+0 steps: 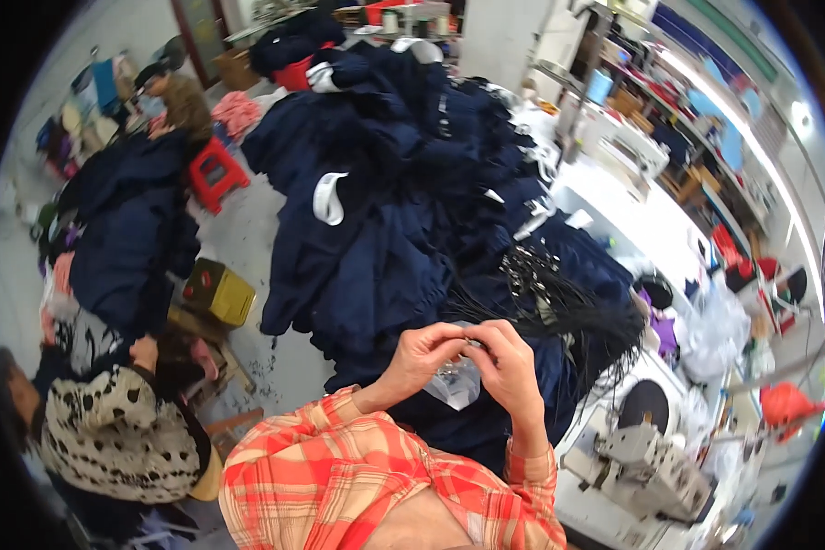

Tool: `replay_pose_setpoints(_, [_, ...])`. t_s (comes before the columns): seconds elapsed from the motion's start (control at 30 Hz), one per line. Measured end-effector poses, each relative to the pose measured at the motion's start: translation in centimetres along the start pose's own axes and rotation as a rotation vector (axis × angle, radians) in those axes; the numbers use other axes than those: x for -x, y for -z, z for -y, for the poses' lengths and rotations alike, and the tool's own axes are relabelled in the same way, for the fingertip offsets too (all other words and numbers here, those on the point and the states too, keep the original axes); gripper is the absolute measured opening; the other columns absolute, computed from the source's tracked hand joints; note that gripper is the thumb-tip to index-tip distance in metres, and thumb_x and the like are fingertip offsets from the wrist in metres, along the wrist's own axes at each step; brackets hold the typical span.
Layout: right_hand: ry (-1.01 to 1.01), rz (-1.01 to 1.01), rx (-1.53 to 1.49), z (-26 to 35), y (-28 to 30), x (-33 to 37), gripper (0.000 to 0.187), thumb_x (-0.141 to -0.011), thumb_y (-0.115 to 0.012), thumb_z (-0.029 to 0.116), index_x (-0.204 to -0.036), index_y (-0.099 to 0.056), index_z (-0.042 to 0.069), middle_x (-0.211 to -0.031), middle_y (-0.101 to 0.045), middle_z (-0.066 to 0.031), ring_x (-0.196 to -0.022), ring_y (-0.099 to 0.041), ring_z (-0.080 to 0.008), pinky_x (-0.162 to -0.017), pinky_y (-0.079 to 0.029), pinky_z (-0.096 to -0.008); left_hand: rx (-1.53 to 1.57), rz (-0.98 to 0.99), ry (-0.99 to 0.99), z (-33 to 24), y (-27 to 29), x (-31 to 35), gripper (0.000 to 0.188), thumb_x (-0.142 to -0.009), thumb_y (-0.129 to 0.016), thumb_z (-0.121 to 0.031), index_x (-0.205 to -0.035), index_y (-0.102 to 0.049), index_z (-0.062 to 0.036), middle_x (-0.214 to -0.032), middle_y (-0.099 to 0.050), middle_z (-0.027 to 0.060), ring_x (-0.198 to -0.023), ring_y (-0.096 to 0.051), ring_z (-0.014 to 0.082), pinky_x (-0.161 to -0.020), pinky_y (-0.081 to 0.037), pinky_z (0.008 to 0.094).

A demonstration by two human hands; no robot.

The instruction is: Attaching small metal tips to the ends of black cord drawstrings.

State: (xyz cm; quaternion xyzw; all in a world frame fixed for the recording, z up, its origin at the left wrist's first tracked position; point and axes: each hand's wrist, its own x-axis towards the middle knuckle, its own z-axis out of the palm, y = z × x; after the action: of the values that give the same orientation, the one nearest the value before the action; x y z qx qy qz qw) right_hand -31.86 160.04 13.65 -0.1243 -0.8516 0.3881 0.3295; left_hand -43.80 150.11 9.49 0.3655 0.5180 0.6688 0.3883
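Observation:
My left hand (pixel 419 362) and my right hand (pixel 506 365) meet in front of my chest. Both are closed, fingertips pinched together around something small and dark that I cannot make out. Just below and behind the fingers shows a clear plastic bag (pixel 455 385); whether a hand touches it is hidden. A large pile of navy blue garments (pixel 367 247) spreads under and beyond my hands. On its right side lies a bundle of thin black cords (pixel 577 316) with shiny bits among them. A white curved strip (pixel 328 199) rests on the navy cloth.
A white sewing table (pixel 605 215) runs along the right, with sewing machines (pixel 655 458) on it. To the left are a co-worker in a patterned top (pixel 119 435), another navy pile (pixel 128 238), a yellow tin (pixel 218 291) and a red stool (pixel 216 174). Another person (pixel 183 101) sits farther back.

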Motion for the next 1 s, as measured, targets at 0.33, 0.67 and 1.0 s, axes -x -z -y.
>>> replay_pose_setpoints(0.33, [-0.093, 0.063, -0.013, 0.9, -0.9, -0.4, 0.018, -0.073, -0.065, -0.003, -0.090, -0.060, 0.000, -0.081, -0.059, -0.0074, -0.067, -0.059, -0.0138, -0.059, -0.048, -0.0228, -0.552, -0.085, -0.480, -1.0, 1.5, 0.2, 0.009, -0.077, -0.064, -0.001, -0.086, -0.062, 0.0002, -0.077, -0.060, 0.0096, -0.066, -0.060, 0.0192, -0.059, -0.047, 0.0262])
replay_pose_setpoints(0.67, [-0.186, 0.005, -0.086, 1.0, 0.8, -0.5, 0.015, -0.069, -0.067, -0.002, -0.082, -0.060, 0.000, -0.070, -0.062, -0.0048, -0.060, -0.058, -0.0090, -0.057, -0.047, -0.0217, -0.265, -0.110, -0.261, -2.0, 2.9, -0.7, 0.010, -0.082, -0.058, -0.002, -0.073, -0.057, -0.0011, -0.071, -0.055, 0.0007, -0.066, -0.051, 0.0075, -0.060, -0.041, 0.0218])
replay_pose_setpoints(1.0, [-0.248, -0.080, -0.091, -0.9, 4.0, -0.8, 0.013, -0.075, -0.062, -0.001, -0.086, -0.056, 0.000, -0.070, -0.053, 0.0022, -0.061, -0.049, -0.0033, -0.056, -0.040, -0.0171, 0.161, 0.045, -0.059, -2.1, 2.4, 0.1, 0.013, -0.088, -0.057, -0.012, -0.089, -0.061, 0.0000, -0.081, -0.060, 0.0055, -0.073, -0.056, 0.0105, -0.068, -0.045, 0.0227])
